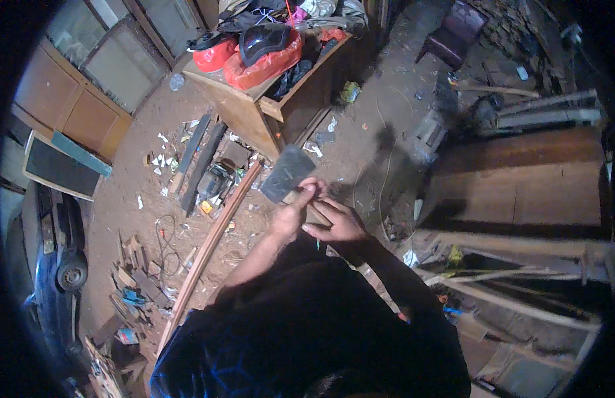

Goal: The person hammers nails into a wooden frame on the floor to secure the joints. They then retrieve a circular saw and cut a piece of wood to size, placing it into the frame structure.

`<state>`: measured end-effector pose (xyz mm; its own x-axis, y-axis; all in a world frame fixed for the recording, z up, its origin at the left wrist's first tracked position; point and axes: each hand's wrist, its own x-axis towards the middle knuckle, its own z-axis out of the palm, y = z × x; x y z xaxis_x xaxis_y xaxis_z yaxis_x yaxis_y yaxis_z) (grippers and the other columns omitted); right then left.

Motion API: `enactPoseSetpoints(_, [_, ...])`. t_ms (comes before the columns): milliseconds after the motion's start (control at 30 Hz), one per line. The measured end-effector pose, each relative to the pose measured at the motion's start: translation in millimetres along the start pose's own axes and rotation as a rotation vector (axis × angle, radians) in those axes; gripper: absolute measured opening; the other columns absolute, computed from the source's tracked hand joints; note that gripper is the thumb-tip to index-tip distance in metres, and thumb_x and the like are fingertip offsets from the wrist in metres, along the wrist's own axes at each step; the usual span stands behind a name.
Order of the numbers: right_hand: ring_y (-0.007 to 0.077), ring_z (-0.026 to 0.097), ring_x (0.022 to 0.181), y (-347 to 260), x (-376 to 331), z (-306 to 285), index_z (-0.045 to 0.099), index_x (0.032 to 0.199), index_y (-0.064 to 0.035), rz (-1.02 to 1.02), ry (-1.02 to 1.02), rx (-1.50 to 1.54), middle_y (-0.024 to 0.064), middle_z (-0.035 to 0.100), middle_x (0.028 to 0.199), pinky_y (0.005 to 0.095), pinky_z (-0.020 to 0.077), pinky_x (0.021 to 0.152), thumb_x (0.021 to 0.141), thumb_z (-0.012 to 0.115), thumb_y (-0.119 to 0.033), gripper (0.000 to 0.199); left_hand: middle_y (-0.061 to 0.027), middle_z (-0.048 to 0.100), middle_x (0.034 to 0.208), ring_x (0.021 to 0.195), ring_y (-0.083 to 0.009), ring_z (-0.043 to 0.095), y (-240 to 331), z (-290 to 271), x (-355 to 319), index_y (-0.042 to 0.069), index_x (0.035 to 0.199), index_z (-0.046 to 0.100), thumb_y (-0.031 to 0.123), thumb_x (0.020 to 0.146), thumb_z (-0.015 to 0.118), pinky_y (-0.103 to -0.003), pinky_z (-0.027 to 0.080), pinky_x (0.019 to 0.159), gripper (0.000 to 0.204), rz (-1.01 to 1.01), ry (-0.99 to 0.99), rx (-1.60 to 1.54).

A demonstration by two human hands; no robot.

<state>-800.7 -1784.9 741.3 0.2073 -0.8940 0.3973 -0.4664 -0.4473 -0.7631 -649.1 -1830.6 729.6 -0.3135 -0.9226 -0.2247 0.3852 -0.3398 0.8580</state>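
Observation:
In front of my body I hold a mallet [287,174] with a dark, blocky head and a pale wooden handle. My left hand [289,215] is closed round the handle just below the head, its thumb lying along it. Lower on the same handle, my right hand [339,222] has its fingers and thumb closed about it. The mallet's head points up and to the left, and most of the handle is covered by my fingers. A long reddish wooden strip [211,247] slants along the ground to the left of my hands.
Ahead stands a wooden cabinet [231,106] with red plastic bags and a dark visor on top. Scrap wood [138,275] litters the ground at left, near a blue vehicle [47,265]. To the right are a large brown panel [520,182], wooden frames and a dark red chair [453,34].

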Motion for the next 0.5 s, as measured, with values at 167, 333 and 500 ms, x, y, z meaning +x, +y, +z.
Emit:
enactPoseSetpoints(167, [0.0350, 0.063, 0.090, 129, 122, -60, 0.067, 0.101, -0.0015, 0.112, -0.107, -0.089, 0.0148, 0.064, 0.095, 0.0390, 0.0496, 0.077, 0.086, 0.071, -0.017, 0.022, -0.0067, 0.067, 0.090, 0.086, -0.0157, 0.064, -8, -36, 167, 0.004, 0.112, 0.062, 0.015, 0.094, 0.063, -0.034, 0.052, 0.077, 0.021, 0.009, 0.279, 0.205])
enactPoseSetpoints(333, [0.0395, 0.061, 0.091, 258, 244, -110, 0.064, 0.095, -0.0005, 0.139, -0.212, -0.174, 0.0187, 0.063, 0.095, 0.0440, 0.0484, 0.080, 0.086, 0.067, -0.017, 0.019, -0.0247, 0.062, 0.117, 0.109, -0.0424, 0.059, 5, -60, 300, 0.000, 0.119, 0.061, 0.002, 0.071, 0.064, -0.044, 0.049, 0.093, 0.048, 0.235, 0.384, 1.088])
enactPoseSetpoints(500, [0.0405, 0.057, 0.102, 373, 357, -113, 0.062, 0.106, -0.0019, 0.021, -0.328, -0.340, 0.0198, 0.059, 0.110, 0.0450, 0.0471, 0.089, 0.083, 0.067, -0.016, 0.027, -0.0219, 0.043, 0.146, 0.135, -0.0407, 0.039, 14, -19, 378, 0.003, 0.122, 0.061, 0.000, 0.070, 0.062, -0.048, 0.030, 0.114, 0.052, 0.349, 0.403, 1.426])
